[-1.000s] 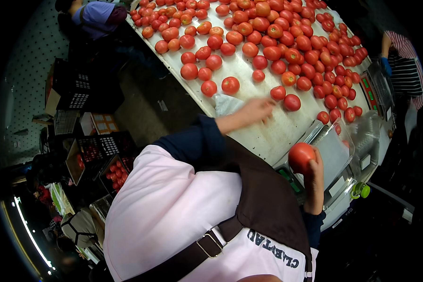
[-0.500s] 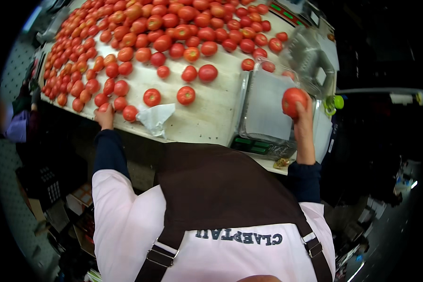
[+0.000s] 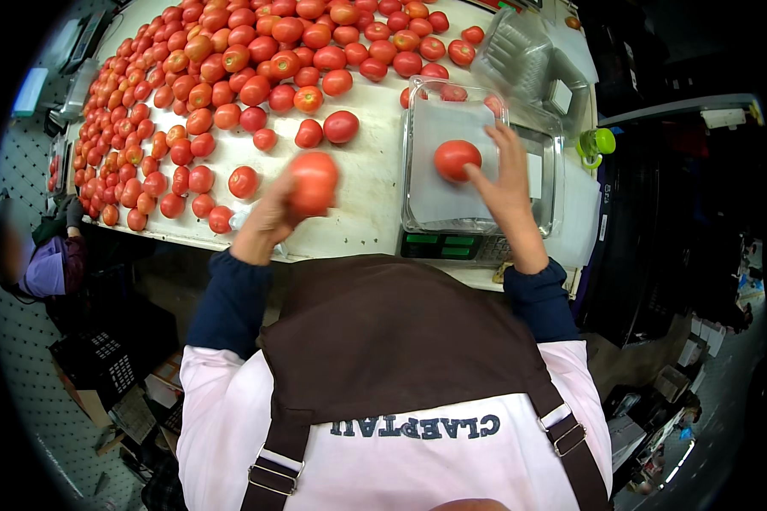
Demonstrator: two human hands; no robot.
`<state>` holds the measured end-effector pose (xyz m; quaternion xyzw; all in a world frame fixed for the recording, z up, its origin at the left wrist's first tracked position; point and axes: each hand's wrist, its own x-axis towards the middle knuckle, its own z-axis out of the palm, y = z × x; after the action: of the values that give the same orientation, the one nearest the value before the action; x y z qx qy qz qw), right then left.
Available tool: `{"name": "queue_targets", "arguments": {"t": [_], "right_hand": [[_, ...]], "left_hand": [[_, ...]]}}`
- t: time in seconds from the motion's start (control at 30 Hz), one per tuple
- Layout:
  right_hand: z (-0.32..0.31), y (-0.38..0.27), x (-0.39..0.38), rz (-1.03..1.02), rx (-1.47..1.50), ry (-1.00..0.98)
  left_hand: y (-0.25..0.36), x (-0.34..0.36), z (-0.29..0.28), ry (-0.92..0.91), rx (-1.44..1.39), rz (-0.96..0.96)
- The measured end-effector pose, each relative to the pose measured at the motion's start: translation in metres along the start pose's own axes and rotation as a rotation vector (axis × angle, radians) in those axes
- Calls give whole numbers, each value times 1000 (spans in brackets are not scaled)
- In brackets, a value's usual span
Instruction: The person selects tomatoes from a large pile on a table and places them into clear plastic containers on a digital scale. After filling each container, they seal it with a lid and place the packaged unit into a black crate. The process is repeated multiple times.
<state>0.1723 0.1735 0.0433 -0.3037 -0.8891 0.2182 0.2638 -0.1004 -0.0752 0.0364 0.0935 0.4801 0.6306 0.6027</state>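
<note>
My left hand [image 3: 271,209] is closed around a large red tomato [image 3: 314,185], lifted over the table and slightly blurred. Fingers spread, my right hand [image 3: 510,177] hovers over a clear plastic tray [image 3: 411,198] with a pale liner. One tomato [image 3: 457,160] sits on that liner, its right edge by my right thumb; I cannot tell whether they touch. The tray rests on a scale [image 3: 439,247] with green displays. Partly hidden behind my left wrist is a scrap of white plastic [image 3: 240,215].
A big spread of tomatoes [image 3: 230,60] covers the table's far and left side. Empty clear trays [image 3: 520,51] lie at the far right, with a green-capped bottle [image 3: 596,145] beside them. Another person [image 3: 47,264] is at the far left; black crates [image 3: 102,349] stand below.
My left hand has picked up a tomato from the near edge and moved right with it. The right hand has moved left over the tray and let go of its tomato there.
</note>
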Motion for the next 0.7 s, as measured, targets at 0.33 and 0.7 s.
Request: {"name": "queue_targets", "arguments": {"t": [0.33,0.7], "right_hand": [[-20,13,-36,178,254,100],[-22,21,-54,273,382,89]], "left_hand": [[-67,75,139,-402,1619,692],[-51,75,-10,496,1508,644]]}}
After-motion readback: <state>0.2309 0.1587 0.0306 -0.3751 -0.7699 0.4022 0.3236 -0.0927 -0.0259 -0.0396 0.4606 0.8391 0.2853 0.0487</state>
